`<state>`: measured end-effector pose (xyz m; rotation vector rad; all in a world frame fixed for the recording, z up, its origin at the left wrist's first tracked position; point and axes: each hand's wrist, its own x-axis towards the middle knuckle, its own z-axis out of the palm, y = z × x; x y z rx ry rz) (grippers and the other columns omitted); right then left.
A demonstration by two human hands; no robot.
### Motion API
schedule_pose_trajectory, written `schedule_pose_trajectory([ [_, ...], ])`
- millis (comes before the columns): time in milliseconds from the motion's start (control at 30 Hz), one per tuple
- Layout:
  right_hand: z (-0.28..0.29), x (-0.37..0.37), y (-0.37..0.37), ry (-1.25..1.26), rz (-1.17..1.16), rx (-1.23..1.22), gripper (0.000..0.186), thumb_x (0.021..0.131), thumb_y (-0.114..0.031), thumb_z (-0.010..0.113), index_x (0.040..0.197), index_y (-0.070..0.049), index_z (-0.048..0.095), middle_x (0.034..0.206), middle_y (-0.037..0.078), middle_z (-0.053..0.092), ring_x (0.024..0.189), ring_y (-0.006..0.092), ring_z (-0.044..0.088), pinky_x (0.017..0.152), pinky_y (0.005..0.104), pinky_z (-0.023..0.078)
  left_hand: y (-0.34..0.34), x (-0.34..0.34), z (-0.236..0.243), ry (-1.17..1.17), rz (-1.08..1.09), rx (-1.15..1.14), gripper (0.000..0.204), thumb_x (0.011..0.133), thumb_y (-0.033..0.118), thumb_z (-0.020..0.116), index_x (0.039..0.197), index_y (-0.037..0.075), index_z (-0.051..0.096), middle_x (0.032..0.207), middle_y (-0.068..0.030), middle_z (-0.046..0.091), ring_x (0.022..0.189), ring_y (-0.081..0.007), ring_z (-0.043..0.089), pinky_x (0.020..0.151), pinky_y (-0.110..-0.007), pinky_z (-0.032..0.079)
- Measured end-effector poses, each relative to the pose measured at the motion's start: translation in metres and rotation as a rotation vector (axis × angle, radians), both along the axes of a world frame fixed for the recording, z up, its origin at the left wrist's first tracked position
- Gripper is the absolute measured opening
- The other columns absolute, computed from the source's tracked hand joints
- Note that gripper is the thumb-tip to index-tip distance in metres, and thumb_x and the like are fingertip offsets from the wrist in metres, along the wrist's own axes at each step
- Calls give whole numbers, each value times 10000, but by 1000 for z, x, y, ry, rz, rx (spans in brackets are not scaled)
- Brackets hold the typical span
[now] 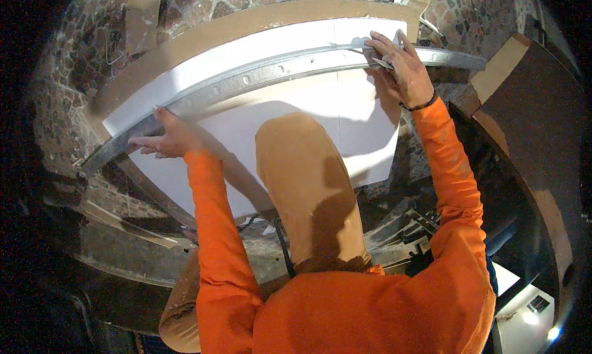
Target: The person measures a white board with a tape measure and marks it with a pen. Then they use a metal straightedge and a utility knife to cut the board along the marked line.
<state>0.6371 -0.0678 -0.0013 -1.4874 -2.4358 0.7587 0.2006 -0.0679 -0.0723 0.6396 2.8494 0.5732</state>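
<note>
A long grey metal stud [271, 69] with holes along its web lies across a white board [302, 107], bending in this wide view. My left hand [169, 135] is closed on its left part, thumb on the upper edge and fingers at the near side. Toward the stud's right end, my right hand [404, 70] grips it, fingers reaching over the far edge. A small pale pointed piece [382, 63] sticks out from that hand; its kind is unclear. A thin line runs across the board, left of my right hand. My knee [296, 138] rests over the board.
Brown cardboard [246, 24] lies beneath the board's far edge. Around it is a stone-patterned floor [80, 83]. A large dark brown sheet [536, 107] stands at the right, next to a cardboard strip [499, 67]. Assorted tools or scraps [413, 231] lie near my right elbow.
</note>
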Motion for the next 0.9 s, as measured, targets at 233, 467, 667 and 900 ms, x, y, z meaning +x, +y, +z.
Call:
schedule_pose_trajectory([
  [233, -3, 1, -3, -52, 5, 48, 429, 770, 67, 710, 1117, -61, 493, 1414, 91, 581, 1356, 296, 512, 1155, 587, 314, 9, 14, 10, -55, 46, -3, 1032, 866, 513, 704, 1607, 164, 76, 1606, -343, 57, 1476, -535, 119, 1205, -555, 154],
  [467, -9, 2, -1, -58, -13, 1, 525, 819, -6, 697, 1297, -92, 499, 1398, 91, 592, 1343, 280, 525, 1164, 567, 301, 10, 15, 10, -18, 62, -55, 1063, 842, 553, 715, 1604, 149, 94, 1599, -346, 99, 1471, -533, 136, 1186, -577, 198],
  [667, -7, 4, 4, -28, 6, -14, 549, 857, 8, 646, 1383, -43, 498, 1392, 177, 580, 1336, 335, 524, 1184, 513, 274, 9, 16, -1, 32, -51, 37, 1076, 811, 464, 734, 1588, 50, 115, 1609, -301, 164, 1482, -489, 169, 1184, -619, 140],
  [900, -16, 20, 9, -28, 34, -10, 478, 901, -76, 583, 1373, -38, 512, 1389, 178, 580, 1330, 322, 530, 1180, 536, 282, 12, 25, 16, 11, -36, 10, 1068, 840, 510, 683, 1602, 100, 57, 1608, -324, 121, 1484, -514, 117, 1206, -565, 121],
])
